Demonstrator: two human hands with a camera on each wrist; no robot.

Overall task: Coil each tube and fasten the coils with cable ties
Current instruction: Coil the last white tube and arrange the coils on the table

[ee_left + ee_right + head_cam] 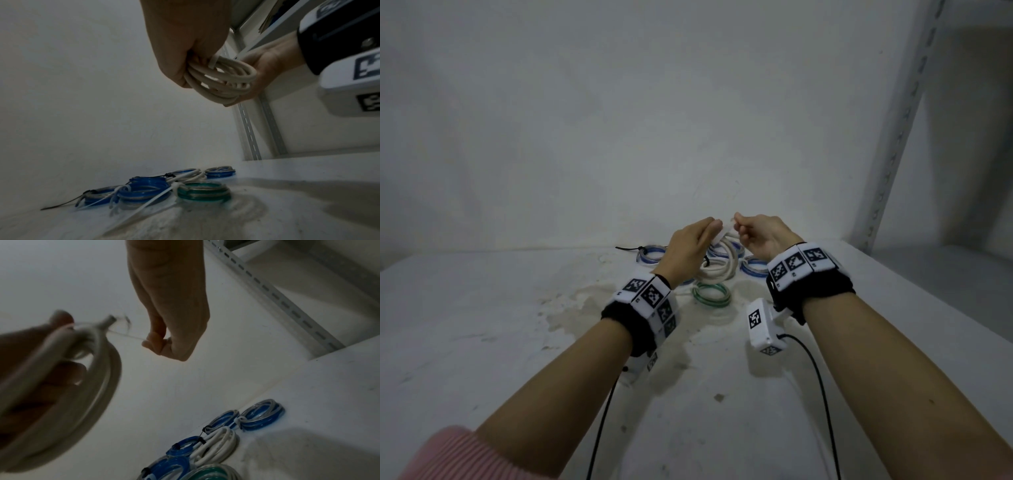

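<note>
Bare forearms reach out from the near edge of the head view, each wrist wrapped in a black band with printed markers. Raised above the table (482, 308), the left hand (688, 250) grips a coil of cream tube (222, 79), fingers curled round its loops. The right hand (760, 236) is just beside it — thumb and fingertips pinching the thin tail of a pale cable tie (127, 335) that runs across to the coil. Both hands hold these things clear of the table. Below them lie finished coils, close together: several blue coils (141, 191), a green coil (202, 190) nearest the person, and a second cream coil (218, 444). Ties hang off some of them — black on some, white on others. A slotted metal shelf post (904, 113) stands at the right, against the pale wall.
</note>
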